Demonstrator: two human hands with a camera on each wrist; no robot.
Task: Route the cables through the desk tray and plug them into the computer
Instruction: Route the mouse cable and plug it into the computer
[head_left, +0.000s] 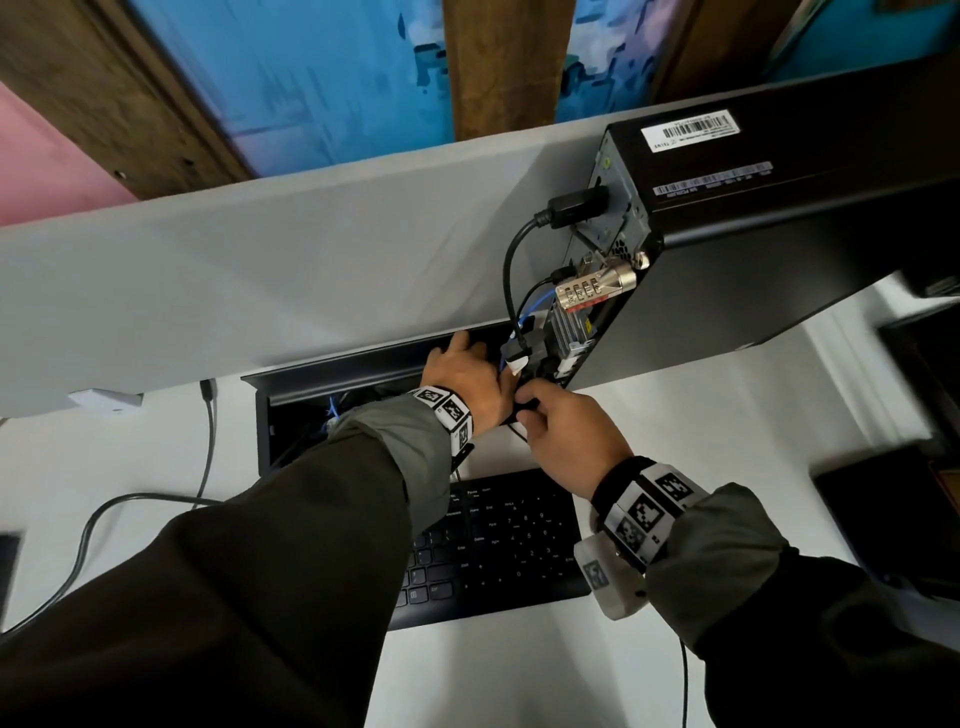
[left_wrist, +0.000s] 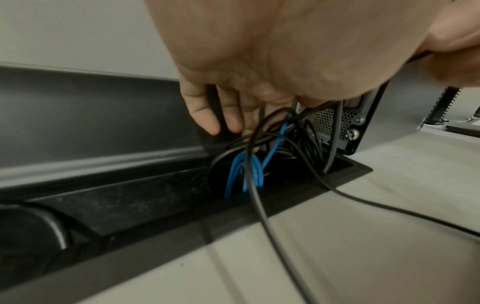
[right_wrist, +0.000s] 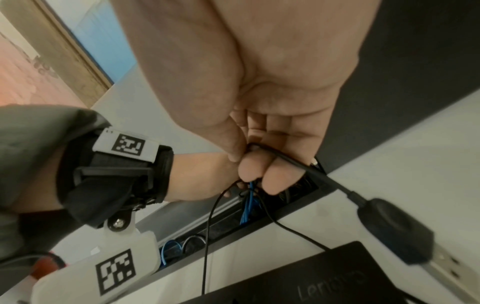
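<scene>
Behind the computer (head_left: 779, 218), my right hand (head_left: 566, 436) pinches a black cable (right_wrist: 319, 174); my left hand (head_left: 467, 379), fingers straight, presses cables at the desk tray (left_wrist: 345, 174).

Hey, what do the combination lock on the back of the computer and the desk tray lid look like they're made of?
Combination lock: looks like metal with a bright, polished silver finish, since it shows sharp highlights along its barrel.
Desk tray lid: matte black with a soft, even sheen and a moulded lip along its edge; probably plastic, though painted metal cannot be ruled out.
</scene>
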